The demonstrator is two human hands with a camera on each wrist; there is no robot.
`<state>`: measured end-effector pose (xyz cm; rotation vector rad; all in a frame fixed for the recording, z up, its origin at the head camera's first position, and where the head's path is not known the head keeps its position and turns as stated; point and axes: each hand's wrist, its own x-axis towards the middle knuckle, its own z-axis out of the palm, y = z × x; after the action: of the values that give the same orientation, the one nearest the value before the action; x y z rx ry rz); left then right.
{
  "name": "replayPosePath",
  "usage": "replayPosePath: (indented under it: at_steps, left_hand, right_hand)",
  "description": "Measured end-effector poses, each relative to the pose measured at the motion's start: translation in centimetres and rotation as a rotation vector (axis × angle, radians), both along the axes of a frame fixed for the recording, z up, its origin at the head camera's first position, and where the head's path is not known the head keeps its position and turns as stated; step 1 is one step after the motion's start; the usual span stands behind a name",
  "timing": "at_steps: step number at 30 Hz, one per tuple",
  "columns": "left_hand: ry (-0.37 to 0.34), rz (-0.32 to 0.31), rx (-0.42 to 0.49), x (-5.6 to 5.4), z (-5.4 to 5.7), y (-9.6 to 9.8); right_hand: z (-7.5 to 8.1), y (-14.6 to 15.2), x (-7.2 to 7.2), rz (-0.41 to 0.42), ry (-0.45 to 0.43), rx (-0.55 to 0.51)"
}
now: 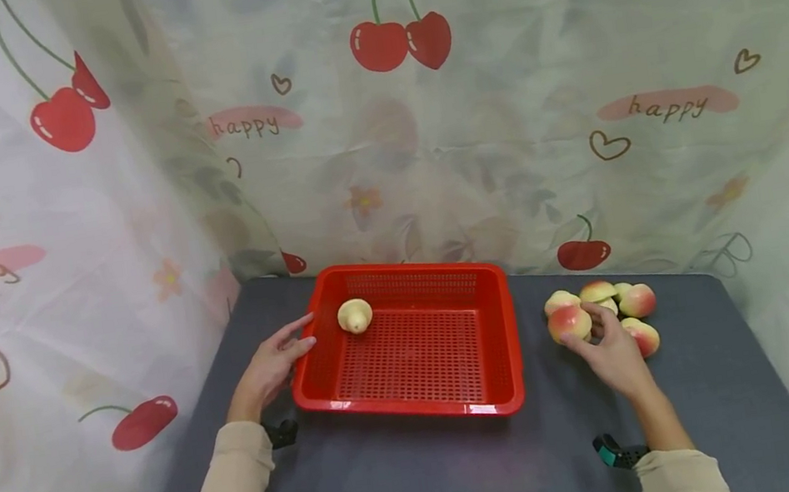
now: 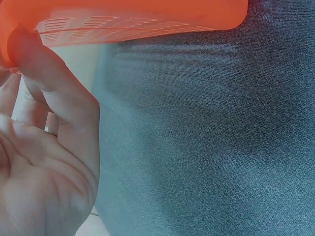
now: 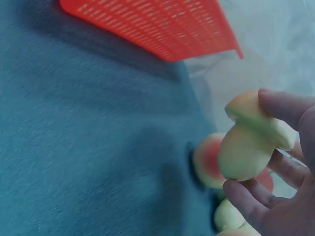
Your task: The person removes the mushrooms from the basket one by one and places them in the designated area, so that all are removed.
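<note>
My right hand (image 1: pixel 612 354) holds a toy mushroom (image 3: pixel 246 147) with a red and yellow cap and a pale stem, pinched between thumb and fingers. In the head view its cap faces up, just above the table. Several similar mushrooms (image 1: pixel 637 301) lie close together beside that hand. My left hand (image 1: pixel 272 371) grips the left rim of a red plastic basket (image 1: pixel 418 412), and in the left wrist view the thumb (image 2: pixel 47 61) presses on the rim. One pale mushroom (image 1: pixel 355 316) lies inside the basket, near its back left corner.
A dark grey cloth-covered table (image 1: pixel 398 489) carries everything. White printed curtains (image 1: pixel 486 141) with cherries and lettering close off the back and both sides. A small black device (image 1: pixel 283 434) is on the left wrist, another (image 1: pixel 616 452) on the right.
</note>
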<state>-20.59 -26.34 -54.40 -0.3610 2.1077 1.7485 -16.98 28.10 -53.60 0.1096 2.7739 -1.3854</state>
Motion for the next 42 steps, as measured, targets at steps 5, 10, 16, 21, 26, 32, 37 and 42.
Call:
replayPosePath:
  at_steps: [5,10,16,21,26,32,37,42]
  left_hand:
    - [0.006,-0.005,-0.008,0.2,0.1,0.1]
    - [-0.002,0.008,-0.013,0.2,0.1,0.1]
    - [0.005,0.001,-0.02,0.2,0.2,0.2]
    - [0.007,0.001,-0.028,0.3,0.3,0.2]
    - [0.012,0.004,-0.035,0.2,0.2,0.2]
    - [0.015,-0.002,-0.033,0.3,0.4,0.0]
    - [0.012,-0.006,-0.032,0.1,0.3,0.0]
    - [0.004,-0.004,-0.033,0.1,0.1,0.0]
  right_hand:
    - [-1.4,0.3,0.5,-0.032,-0.027,-0.016]
    - [-2.7,0.5,0.4,-0.037,-0.058,-0.017]
    - [-3.6,0.4,0.3,-0.077,-0.072,-0.035]
    - [-4.0,0.2,0.3,-0.127,-0.086,-0.052]
    - [-4.5,0.1,0.0,-0.137,-0.085,-0.054]
    - [-5.1,0.0,-0.6,-0.108,-0.102,-0.018]
    - [-5.2,-0.1,-0.7,-0.12,-0.092,0.028]
    - [-5.0,-0.2,-0.6,-0.113,-0.063,0.055]
